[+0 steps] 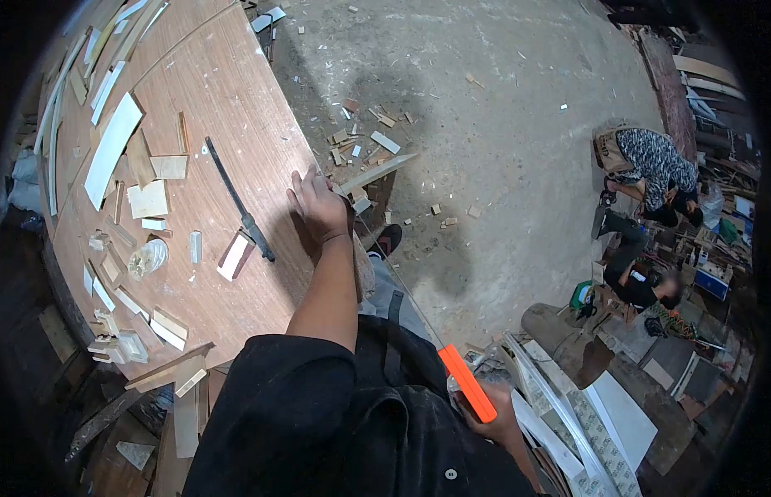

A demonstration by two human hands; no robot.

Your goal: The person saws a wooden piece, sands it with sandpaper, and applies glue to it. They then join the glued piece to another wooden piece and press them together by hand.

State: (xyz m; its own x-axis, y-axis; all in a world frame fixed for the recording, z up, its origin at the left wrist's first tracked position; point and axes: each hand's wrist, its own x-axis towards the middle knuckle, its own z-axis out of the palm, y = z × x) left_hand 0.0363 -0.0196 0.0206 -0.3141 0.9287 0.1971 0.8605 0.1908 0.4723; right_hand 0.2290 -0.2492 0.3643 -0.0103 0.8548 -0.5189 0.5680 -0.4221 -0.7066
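Observation:
My left hand (321,207) reaches forward at the long edge of the brown wood-grain table (236,91), fingers loosely apart over its surface. Just right of its wrist, a pale pointed wood strip (381,172) juts out over the floor in this view. Left of the hand, a long thin black tool (234,195) lies on the tabletop, beside a small block with a white face (234,255). Low at my right side, my right hand (495,412) is closed around a bright orange bar-shaped object (468,383); its exact kind I cannot tell. Clear plastic shows beside it.
Wood offcuts, a curved white board (113,151) and a clear plastic tub (149,258) lie on the table. Scraps (385,142) litter the concrete floor. Two people (654,166) crouch or sit at the right among tools. White boards (613,418) lean at lower right.

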